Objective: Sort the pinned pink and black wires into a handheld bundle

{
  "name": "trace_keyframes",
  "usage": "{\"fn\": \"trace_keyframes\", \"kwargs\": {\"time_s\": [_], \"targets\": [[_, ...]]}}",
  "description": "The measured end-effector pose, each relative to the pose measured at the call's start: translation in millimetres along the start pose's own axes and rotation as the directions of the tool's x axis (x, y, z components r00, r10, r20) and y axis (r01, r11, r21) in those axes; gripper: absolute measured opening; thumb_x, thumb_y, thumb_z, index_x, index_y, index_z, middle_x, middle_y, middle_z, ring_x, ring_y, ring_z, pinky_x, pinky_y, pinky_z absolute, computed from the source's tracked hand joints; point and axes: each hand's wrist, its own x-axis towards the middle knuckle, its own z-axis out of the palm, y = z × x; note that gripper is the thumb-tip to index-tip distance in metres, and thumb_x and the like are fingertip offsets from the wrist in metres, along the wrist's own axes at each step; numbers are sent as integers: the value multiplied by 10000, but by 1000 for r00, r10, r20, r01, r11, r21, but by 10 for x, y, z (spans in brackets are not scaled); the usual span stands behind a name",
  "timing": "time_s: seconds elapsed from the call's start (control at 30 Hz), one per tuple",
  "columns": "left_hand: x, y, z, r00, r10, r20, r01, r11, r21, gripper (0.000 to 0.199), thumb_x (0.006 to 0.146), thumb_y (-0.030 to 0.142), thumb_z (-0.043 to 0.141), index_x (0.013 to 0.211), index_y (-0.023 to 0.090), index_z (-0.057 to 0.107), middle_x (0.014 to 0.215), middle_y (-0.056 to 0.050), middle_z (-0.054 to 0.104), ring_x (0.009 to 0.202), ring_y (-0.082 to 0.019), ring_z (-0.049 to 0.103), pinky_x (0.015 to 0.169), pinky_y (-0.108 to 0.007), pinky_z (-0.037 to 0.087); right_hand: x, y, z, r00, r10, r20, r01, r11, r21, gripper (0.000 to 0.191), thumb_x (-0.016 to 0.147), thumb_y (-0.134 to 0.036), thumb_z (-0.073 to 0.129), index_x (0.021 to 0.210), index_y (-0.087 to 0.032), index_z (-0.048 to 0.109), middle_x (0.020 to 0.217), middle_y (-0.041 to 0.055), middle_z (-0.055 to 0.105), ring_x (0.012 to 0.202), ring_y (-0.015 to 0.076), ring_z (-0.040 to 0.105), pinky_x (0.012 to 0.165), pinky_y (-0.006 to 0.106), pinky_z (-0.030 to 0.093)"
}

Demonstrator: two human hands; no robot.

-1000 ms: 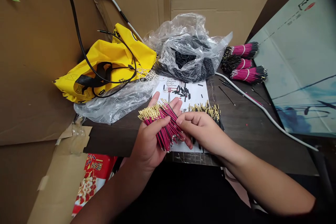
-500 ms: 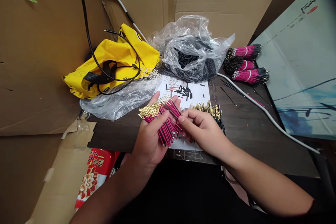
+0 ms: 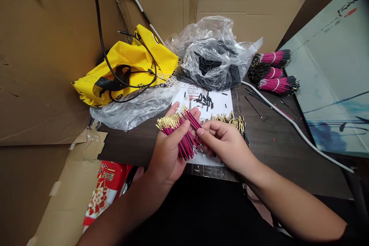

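Observation:
My left hand (image 3: pixel 167 153) grips a thick bundle of red and black wires (image 3: pixel 186 142) with gold pin tips fanning out to the left. My right hand (image 3: pixel 225 146) pinches a few wires at the bundle's upper side. Just beyond it, more gold-tipped wires (image 3: pixel 230 122) lie in a pile on a printed white sheet (image 3: pixel 219 103). Short black tubes (image 3: pixel 204 102) are scattered on that sheet. Three tied bunches of pink-sleeved wires (image 3: pixel 273 71) rest on the dark table (image 3: pixel 268 150) to the right.
A clear plastic bag of black tubes (image 3: pixel 210 71) and a yellow bag (image 3: pixel 127 69) sit at the back. A white cable (image 3: pixel 294 127) crosses the table's right side, and a black cable (image 3: pixel 129 78) lies over the yellow bag. Cardboard walls surround the table.
My right hand has moved up the bundle and now pinches wires at its upper side. The left hand has tilted the bundle slightly. The whole scene has shifted right as my head turned.

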Motion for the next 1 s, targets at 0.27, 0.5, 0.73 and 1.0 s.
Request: {"fn": "trace_keyframes", "kwargs": {"time_s": [0.27,0.5,0.73,1.0], "targets": [[17,4,9,999,-8,-39,9,1000,18,858,872,70,659,1582,300,236,1246,-85,711,1230,-231,639,1102,-421,495,-7,-15,23,1000,-7,-2,7,1000,-7,305,918,-452,641,859,-153,620,596,-51,518,489,60,452,435,204,343],[-14,32,-27,998,8,-68,-5,999,50,882,851,93,680,1577,320,234,1184,-77,733,1141,-242,688,1024,-419,540,-57,23,11,999,-3,-37,3,1000,0,308,927,-461,640,885,-157,657,616,-27,572,506,63,474,454,201,339],[14,24,-111,989,66,-136,-54,995,88,835,802,93,717,1530,285,354,1021,-51,745,895,-179,732,906,-357,581,-66,-16,44,997,22,-68,-22,1000,4,312,931,-468,636,856,-165,655,587,-31,561,486,56,468,443,185,340],[2,20,-127,992,61,-106,-48,992,115,778,816,112,703,1510,270,388,1083,-80,751,974,-218,735,916,-380,590,-44,8,28,998,61,-11,-62,997,-55,344,940,-506,604,875,-170,633,571,-36,541,475,71,449,436,206,325]]}}
